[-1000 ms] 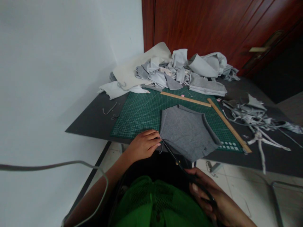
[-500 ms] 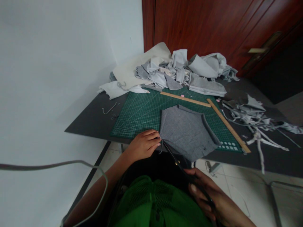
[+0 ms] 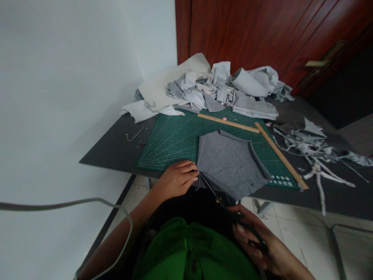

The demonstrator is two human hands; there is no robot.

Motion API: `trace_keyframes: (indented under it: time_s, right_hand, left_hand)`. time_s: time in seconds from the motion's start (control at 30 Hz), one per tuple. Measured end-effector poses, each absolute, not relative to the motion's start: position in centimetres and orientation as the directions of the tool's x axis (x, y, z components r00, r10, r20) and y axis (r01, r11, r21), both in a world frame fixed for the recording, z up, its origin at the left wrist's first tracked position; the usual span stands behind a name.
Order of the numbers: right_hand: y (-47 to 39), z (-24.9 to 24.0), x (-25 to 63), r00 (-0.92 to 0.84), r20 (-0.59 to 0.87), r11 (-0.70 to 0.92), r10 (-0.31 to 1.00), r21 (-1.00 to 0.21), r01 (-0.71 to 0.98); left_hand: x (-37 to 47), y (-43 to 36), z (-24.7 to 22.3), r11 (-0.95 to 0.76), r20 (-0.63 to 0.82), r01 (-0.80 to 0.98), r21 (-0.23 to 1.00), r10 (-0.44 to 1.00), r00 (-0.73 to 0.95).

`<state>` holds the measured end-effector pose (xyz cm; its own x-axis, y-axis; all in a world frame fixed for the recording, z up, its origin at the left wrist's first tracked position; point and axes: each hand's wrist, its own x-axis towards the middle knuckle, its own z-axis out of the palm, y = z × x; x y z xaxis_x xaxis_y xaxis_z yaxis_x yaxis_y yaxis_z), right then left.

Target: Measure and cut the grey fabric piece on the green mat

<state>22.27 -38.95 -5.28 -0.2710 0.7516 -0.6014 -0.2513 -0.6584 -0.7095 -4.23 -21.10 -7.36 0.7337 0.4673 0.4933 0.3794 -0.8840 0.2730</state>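
Observation:
A grey cloth piece (image 3: 230, 161) with rolled edges lies over the green cutting mat (image 3: 171, 142) and hangs a little past the table's front edge. My left hand (image 3: 179, 179) pinches the cloth's left corner, fingers pressed together. In my right hand (image 3: 253, 233) are black-handled scissors (image 3: 212, 189), with the fingers round the handles. Their tips point up and left and reach the cloth's edge right beside my left fingertips. A thin thread or strip dangles below that corner.
Two wooden rulers (image 3: 229, 123) (image 3: 281, 155) lie on the mat. Behind is a heap of pale and grey fabric (image 3: 204, 87); scraps (image 3: 309, 136) are at the right. A cable (image 3: 58, 205) crosses the left side.
The scissor handles in my right hand have spread slightly apart and shifted a little. My left hand and the cloth look almost unchanged.

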Motion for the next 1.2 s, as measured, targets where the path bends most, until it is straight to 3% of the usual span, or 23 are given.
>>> trace_keyframes:
  time_s: [0.43,0.73,1.2]
  right_hand:
    - [-39.0,-6.5,22.0,-0.346,-0.553,-0.651,0.758,-0.6,-0.465]
    - [-38.7,-6.9,22.3,-0.377,-0.585,-0.679,0.718,-0.469,-0.565]
    - [-38.3,-5.8,20.6,-0.261,-0.578,-0.634,0.773,-0.705,-0.318]
  left_hand:
    - [-4.2,-21.2,-7.6,-0.832,0.439,0.457,0.316,0.555,0.707]
    - [-4.3,-21.1,-7.6,-0.858,0.444,0.413,0.306,0.512,0.735]
    - [-4.3,-21.1,-7.3,-0.887,0.489,0.39,0.246,0.461,0.74]
